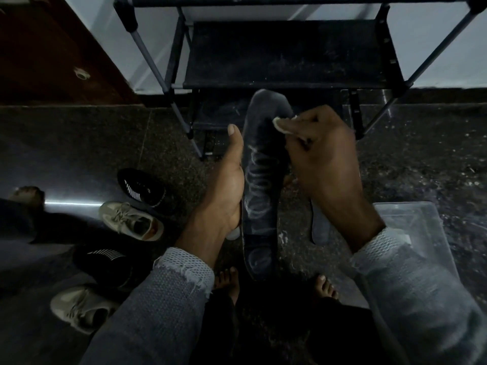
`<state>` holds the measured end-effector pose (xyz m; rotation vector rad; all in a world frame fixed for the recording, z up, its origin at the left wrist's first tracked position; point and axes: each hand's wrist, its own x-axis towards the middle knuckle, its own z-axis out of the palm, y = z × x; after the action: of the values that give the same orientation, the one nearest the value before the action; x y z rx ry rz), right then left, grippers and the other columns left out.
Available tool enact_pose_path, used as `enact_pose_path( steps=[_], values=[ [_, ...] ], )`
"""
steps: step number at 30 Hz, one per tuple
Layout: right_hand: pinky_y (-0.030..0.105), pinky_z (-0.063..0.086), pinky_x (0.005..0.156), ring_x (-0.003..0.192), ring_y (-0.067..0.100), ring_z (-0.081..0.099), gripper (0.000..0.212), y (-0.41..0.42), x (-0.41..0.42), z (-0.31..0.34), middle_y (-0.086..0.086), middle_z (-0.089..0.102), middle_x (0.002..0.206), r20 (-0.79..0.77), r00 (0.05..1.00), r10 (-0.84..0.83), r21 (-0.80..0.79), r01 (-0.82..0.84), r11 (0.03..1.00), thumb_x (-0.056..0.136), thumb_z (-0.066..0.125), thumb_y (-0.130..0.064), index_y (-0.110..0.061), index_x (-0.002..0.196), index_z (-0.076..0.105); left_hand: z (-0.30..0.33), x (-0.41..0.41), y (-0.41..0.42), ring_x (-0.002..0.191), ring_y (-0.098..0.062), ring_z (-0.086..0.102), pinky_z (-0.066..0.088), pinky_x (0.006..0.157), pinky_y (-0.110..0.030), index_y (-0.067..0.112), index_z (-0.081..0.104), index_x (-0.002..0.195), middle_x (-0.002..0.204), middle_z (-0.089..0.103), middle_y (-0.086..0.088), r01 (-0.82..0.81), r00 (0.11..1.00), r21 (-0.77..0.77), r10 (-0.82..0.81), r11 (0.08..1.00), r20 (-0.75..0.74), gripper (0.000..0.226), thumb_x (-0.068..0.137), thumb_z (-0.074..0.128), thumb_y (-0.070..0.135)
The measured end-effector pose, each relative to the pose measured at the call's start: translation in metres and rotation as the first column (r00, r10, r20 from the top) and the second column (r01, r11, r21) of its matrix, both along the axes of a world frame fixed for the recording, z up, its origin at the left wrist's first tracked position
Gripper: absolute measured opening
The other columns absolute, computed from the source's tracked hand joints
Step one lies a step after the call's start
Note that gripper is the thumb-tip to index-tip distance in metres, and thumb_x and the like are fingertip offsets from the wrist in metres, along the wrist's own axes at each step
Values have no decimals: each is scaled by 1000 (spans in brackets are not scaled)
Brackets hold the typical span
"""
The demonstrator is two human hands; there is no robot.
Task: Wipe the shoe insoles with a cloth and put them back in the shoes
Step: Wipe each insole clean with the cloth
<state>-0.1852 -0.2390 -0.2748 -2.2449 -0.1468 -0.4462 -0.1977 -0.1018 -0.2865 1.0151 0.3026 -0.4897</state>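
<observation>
A long dark grey insole [259, 180] is held out in front of me, toe end pointing away. My left hand [226, 185] grips its left edge from underneath, thumb stretched along the side. My right hand [324, 159] pinches a small white cloth [279, 124] and presses it on the insole's upper right edge. A second dark insole [320, 225] lies on the floor under my right forearm. Two beige sneakers [131, 221] [79, 308] and two black shoes [143, 187] [110, 262] sit on the floor at the left.
A black shoe rack [290, 54] with grey poles stands straight ahead against a pale wall. A clear plastic box [419, 238] rests on the floor at the right. A brown wooden door [52, 48] is at the far left. My bare feet [326, 285] show below.
</observation>
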Motion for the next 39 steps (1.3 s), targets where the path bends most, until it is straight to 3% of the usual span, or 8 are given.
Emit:
enact_pose_path(
  steps=[5, 10, 12, 16, 20, 27, 32, 39],
  values=[
    [2, 40, 67, 74, -3, 52, 17, -10, 2, 7, -3, 57, 92, 13, 995, -95, 48, 94, 994, 90, 64, -13, -12, 104, 73, -3, 3, 1, 127, -32, 54, 34, 113, -53, 13, 60, 132, 133, 61, -13, 14, 1000, 27, -14, 1000, -15, 69, 92, 40, 66],
    [40, 55, 71, 87, 29, 61, 21, 8, -4, -3, 12, 62, 96, 68, 997, 34, -205, -20, 978, 89, 57, -9, -7, 103, 74, 0, -2, 0, 113, -26, 65, 49, 101, -43, 15, 67, 118, 117, 70, -10, -26, 1000, 21, 27, 999, -10, 59, 99, 31, 58],
    [45, 54, 67, 84, 35, 61, 27, 17, -9, -5, 15, 62, 95, 93, 993, 74, -287, -45, 957, 90, 50, -15, -5, 100, 73, 3, -3, -1, 106, -23, 69, 56, 89, -37, 16, 67, 114, 111, 73, -8, -21, 1000, 24, 21, 999, -4, 56, 100, 29, 56],
    [47, 53, 66, 82, 37, 60, 25, 17, -10, -5, 16, 63, 95, 106, 990, 88, -330, -48, 943, 87, 53, -12, -7, 102, 73, 5, -3, 0, 100, -20, 71, 58, 81, -33, 14, 65, 115, 106, 74, -7, -25, 1000, 11, 26, 1000, -8, 57, 101, 28, 55],
    [47, 54, 67, 82, 36, 60, 19, 1, -1, -11, 15, 62, 94, 85, 996, -5, -287, 29, 958, 85, 63, -5, -7, 101, 73, 6, -5, -2, 109, -25, 66, 51, 97, -40, 14, 65, 120, 113, 72, -9, -10, 1000, 51, 10, 999, -5, 58, 100, 30, 55],
    [45, 52, 68, 83, 35, 60, 21, 25, -13, -5, 14, 63, 96, 94, 989, 111, -318, -76, 945, 86, 58, -10, -6, 100, 72, 7, -5, 1, 104, -23, 69, 58, 79, -34, 14, 64, 119, 110, 73, -10, -28, 999, 5, 28, 1000, -17, 59, 99, 30, 57],
    [47, 53, 66, 81, 36, 60, 20, 2, 0, -10, 14, 62, 92, 82, 996, -38, -269, 59, 961, 85, 60, -7, -8, 100, 73, 6, -6, -3, 104, -25, 69, 52, 94, -40, 17, 70, 108, 108, 73, -8, -9, 1000, 58, 10, 998, -11, 54, 100, 32, 55],
    [45, 52, 66, 82, 33, 59, 32, 28, -14, 0, 13, 62, 95, 91, 992, 92, -290, -62, 955, 90, 44, -18, -5, 99, 72, 8, -7, -3, 98, -21, 71, 59, 74, -32, 15, 66, 116, 105, 74, -9, -20, 999, 7, 20, 1000, -25, 56, 99, 32, 56]
  ],
)
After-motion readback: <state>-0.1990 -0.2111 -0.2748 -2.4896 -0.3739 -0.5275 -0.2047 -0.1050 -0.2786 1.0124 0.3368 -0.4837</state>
